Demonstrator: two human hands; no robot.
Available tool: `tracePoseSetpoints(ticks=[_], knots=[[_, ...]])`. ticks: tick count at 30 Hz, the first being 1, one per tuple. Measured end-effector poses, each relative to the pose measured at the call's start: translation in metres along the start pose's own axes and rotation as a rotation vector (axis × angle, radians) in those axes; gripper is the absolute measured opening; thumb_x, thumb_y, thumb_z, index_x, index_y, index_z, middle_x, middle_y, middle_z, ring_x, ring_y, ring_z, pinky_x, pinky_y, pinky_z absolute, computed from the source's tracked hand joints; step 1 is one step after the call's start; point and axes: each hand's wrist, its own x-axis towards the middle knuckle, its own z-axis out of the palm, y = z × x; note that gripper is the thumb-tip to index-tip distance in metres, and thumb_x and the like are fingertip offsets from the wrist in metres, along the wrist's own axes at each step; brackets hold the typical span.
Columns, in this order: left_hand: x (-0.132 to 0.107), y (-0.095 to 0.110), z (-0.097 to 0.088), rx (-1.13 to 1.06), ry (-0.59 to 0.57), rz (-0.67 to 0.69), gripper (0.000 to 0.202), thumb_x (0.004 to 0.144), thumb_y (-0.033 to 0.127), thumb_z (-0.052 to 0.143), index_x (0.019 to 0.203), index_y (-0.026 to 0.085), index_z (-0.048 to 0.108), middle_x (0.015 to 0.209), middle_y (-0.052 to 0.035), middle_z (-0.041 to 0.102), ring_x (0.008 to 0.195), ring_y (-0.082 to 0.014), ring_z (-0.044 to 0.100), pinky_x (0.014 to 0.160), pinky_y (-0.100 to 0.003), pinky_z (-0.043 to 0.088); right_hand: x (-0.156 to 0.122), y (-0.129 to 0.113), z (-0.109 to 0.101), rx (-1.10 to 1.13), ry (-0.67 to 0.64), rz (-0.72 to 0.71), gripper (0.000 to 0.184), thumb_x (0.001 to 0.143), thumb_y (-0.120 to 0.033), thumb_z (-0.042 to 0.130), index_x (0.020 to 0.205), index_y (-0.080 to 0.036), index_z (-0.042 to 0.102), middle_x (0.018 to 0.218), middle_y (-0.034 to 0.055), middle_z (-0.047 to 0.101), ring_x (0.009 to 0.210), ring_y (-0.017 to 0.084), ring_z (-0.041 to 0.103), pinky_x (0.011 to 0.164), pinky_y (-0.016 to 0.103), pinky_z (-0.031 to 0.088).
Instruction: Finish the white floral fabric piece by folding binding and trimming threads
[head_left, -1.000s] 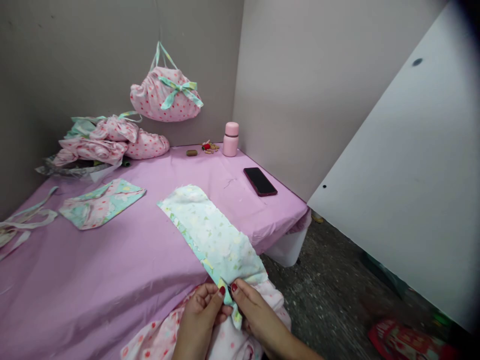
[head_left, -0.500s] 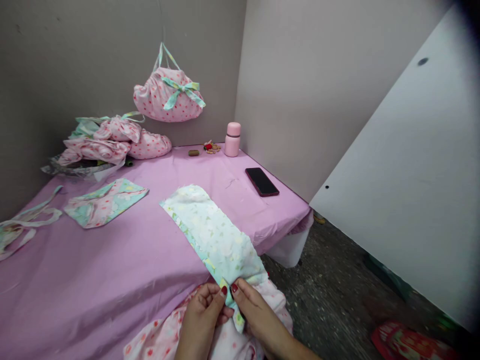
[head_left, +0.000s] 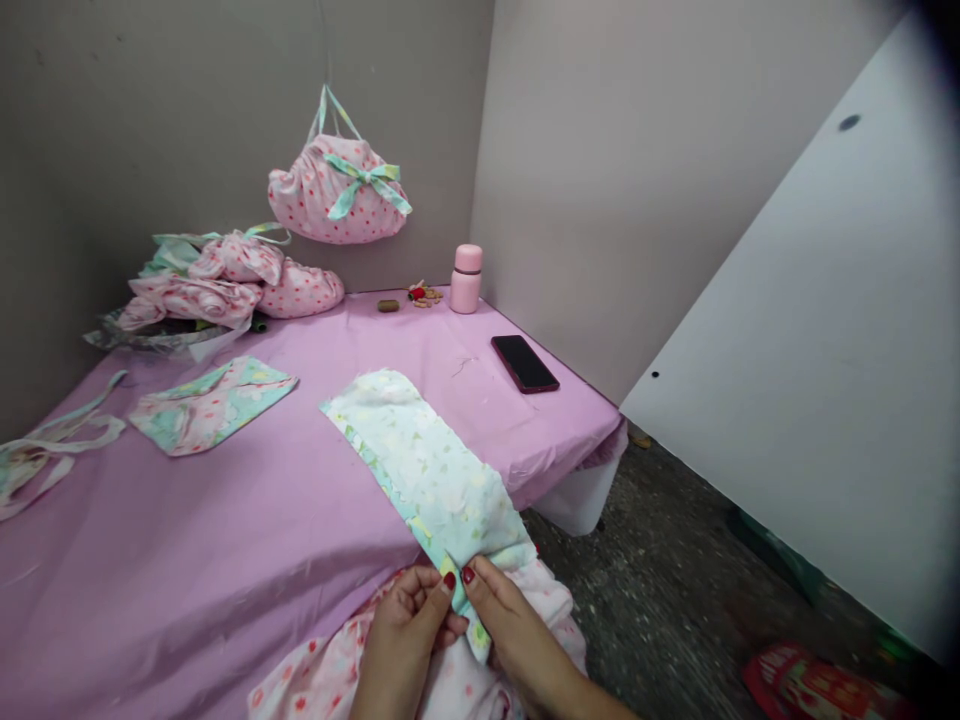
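The left hand (head_left: 405, 625) and right hand (head_left: 514, 625) pinch the edge of the green cloth (head_left: 431, 460) with their fingers (head_left: 437, 604). Its far end lies on the counter (head_left: 247, 520).

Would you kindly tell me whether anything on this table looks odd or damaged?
Slightly: stray threads lie on the tablecloth left of the phone like untidy scraps, and the fabric strip has a ragged, unfinished-looking edge.
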Motion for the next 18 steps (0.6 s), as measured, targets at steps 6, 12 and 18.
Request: tracePoseSetpoints(ticks=[6,12,18], knots=[[0.0019,-0.0001,-0.0004,0.012,-0.011,0.015,0.033,0.054,0.041,0.079,0.063,0.014,0.062,0.045,0.0016,0.061,0.042,-0.0098,0.053,0.044,-0.017,0.038,0.0009,-0.0032,0.0004,-0.023,-0.003,-0.006,0.03,0.083,-0.049,0.049,0.079,-0.019,0.055,0.072,-0.0001,0.05,0.066,0.014,0.047,0.063,0.023,0.04],[0.0018,-0.0031,-0.0026,0.013,-0.027,0.019,0.032,0.057,0.041,0.077,0.065,0.014,0.062,0.045,0.0018,0.06,0.041,-0.0094,0.052,0.043,-0.017,0.036,0.0012,-0.003,0.0,-0.018,-0.009,0.001,0.032,0.082,-0.05,0.049,0.077,-0.019,0.053,0.069,-0.0006,0.049,0.063,0.013,0.045,0.06,0.023,0.039],[0.002,-0.0031,-0.003,0.011,-0.027,0.02,0.033,0.058,0.041,0.077,0.065,0.014,0.061,0.047,0.0021,0.061,0.043,-0.0092,0.053,0.043,-0.017,0.037,0.0018,-0.0004,-0.001,0.022,-0.03,0.023,0.032,0.083,-0.048,0.05,0.074,-0.018,0.05,0.066,-0.002,0.045,0.06,0.012,0.042,0.056,0.021,0.036]])
